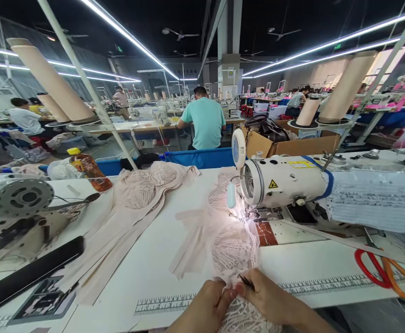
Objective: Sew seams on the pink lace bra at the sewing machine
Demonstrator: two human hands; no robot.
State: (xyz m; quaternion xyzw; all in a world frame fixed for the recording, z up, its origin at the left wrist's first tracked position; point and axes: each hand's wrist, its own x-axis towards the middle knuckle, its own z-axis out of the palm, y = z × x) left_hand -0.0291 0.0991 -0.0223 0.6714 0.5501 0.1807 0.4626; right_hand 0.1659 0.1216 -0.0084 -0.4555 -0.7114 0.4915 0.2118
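A pale pink lace bra (232, 252) runs from the lit needle area of the sewing machine (285, 182) toward me, its near cup hanging at the table's front edge. My left hand (211, 303) is closed, pinching the fabric between two cups. Right beside it, my right hand (266, 298) is closed on the same spot, the fingertips of both almost touching. A small dark pointed tool (247, 281) sticks out of my right hand; its kind is not clear. Lace edging (253, 236) leads up to the presser foot.
More bras (143, 189) lie left on the table, near a drink bottle (90, 171) and a second machine (22, 208). Scissors (388, 273) with red and orange handles lie right, past the printed ruler (327, 283). Thread cones (348, 88) stand behind. A co-worker (204, 120) sits ahead.
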